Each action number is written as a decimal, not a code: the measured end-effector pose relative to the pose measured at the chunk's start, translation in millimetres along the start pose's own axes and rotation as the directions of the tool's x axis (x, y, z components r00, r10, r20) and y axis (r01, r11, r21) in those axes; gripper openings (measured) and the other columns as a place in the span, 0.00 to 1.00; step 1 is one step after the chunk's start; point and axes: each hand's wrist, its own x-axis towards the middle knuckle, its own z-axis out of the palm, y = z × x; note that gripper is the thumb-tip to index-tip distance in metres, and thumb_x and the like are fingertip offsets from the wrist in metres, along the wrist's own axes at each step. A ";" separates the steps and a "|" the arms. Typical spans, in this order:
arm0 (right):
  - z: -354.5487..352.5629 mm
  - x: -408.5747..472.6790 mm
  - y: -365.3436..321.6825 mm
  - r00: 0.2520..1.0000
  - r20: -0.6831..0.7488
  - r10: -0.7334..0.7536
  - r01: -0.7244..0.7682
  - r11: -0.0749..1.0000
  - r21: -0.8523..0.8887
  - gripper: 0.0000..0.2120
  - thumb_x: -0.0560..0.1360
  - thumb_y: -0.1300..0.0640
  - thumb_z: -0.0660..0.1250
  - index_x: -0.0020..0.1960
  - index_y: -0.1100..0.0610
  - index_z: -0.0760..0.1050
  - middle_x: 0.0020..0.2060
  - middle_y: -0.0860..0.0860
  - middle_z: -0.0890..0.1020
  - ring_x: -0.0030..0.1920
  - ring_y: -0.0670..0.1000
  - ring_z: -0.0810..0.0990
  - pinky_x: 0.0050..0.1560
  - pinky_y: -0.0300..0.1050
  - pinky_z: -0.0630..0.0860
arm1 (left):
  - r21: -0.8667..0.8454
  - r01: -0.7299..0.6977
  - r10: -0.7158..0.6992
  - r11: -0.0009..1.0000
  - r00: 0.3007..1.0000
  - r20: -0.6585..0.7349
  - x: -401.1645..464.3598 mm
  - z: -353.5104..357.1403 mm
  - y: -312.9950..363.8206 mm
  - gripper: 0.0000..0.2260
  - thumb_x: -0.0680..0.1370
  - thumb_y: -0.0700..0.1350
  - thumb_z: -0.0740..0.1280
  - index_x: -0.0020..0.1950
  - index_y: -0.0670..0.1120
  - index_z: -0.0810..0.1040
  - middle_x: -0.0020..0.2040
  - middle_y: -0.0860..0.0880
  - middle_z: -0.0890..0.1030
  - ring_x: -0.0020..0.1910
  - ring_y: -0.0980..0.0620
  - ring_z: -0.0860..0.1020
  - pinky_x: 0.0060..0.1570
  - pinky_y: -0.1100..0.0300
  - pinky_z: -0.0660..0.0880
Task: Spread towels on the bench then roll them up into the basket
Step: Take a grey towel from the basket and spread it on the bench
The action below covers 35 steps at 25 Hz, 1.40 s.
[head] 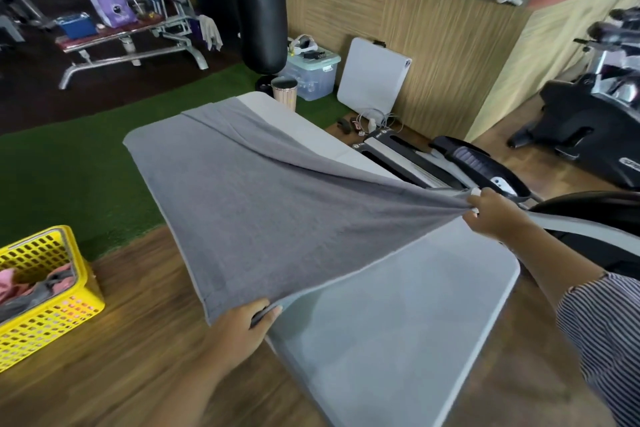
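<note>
Left hand (pixel 242 321): I see its fingers and thumb pinch the near-left corner of the grey towel (pixel 263 198).
Right hand (pixel 491 215): it grips the towel's near-right corner, lifted and pulled taut above the surface.
Towel: its far end lies flat on the white bench (pixel 398 340); its near edge hangs raised between my two hands.
Bench: its near half shows bare under the lifted cloth.
Basket (pixel 72 295): yellow, on the wooden floor to the left, with pink and grey cloth inside.
</note>
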 end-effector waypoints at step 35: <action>74.9 32.9 220.6 0.932 0.281 -0.227 0.176 0.964 0.198 0.15 0.79 0.50 0.55 0.64 0.48 0.70 0.61 0.47 0.75 0.56 0.52 0.78 0.51 0.46 0.75 | 0.081 0.177 -0.169 0.981 0.981 -0.096 217.4 232.4 366.1 0.22 0.79 0.52 0.62 0.72 0.47 0.67 0.69 0.46 0.72 0.66 0.44 0.71 0.62 0.52 0.70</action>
